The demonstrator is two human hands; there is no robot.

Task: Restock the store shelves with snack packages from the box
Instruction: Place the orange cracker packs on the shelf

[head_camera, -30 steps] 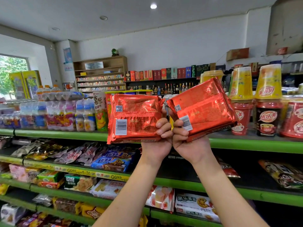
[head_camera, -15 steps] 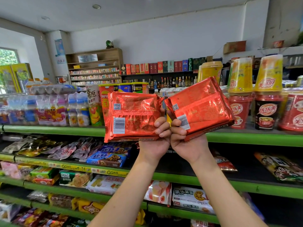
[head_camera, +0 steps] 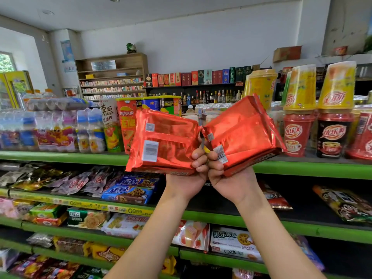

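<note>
Gripping a slick red foil packet (head_camera: 164, 141) in the left hand (head_camera: 186, 181) and another (head_camera: 241, 135) in the right hand (head_camera: 231, 183) by bottom corners only, risking a slip or knocking the stacked cups (head_camera: 298, 109) when shelving.

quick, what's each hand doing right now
Left hand: gripping the left red foil snack package at its lower corner.
Right hand: gripping the right red foil snack package at its lower corner.

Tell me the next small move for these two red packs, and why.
Probably lower both toward the dark bare stretch of shelf just below. The left hand grips one red pack and the right hand the other red pack, both held above the top shelf, which is crowded with cups.
</note>
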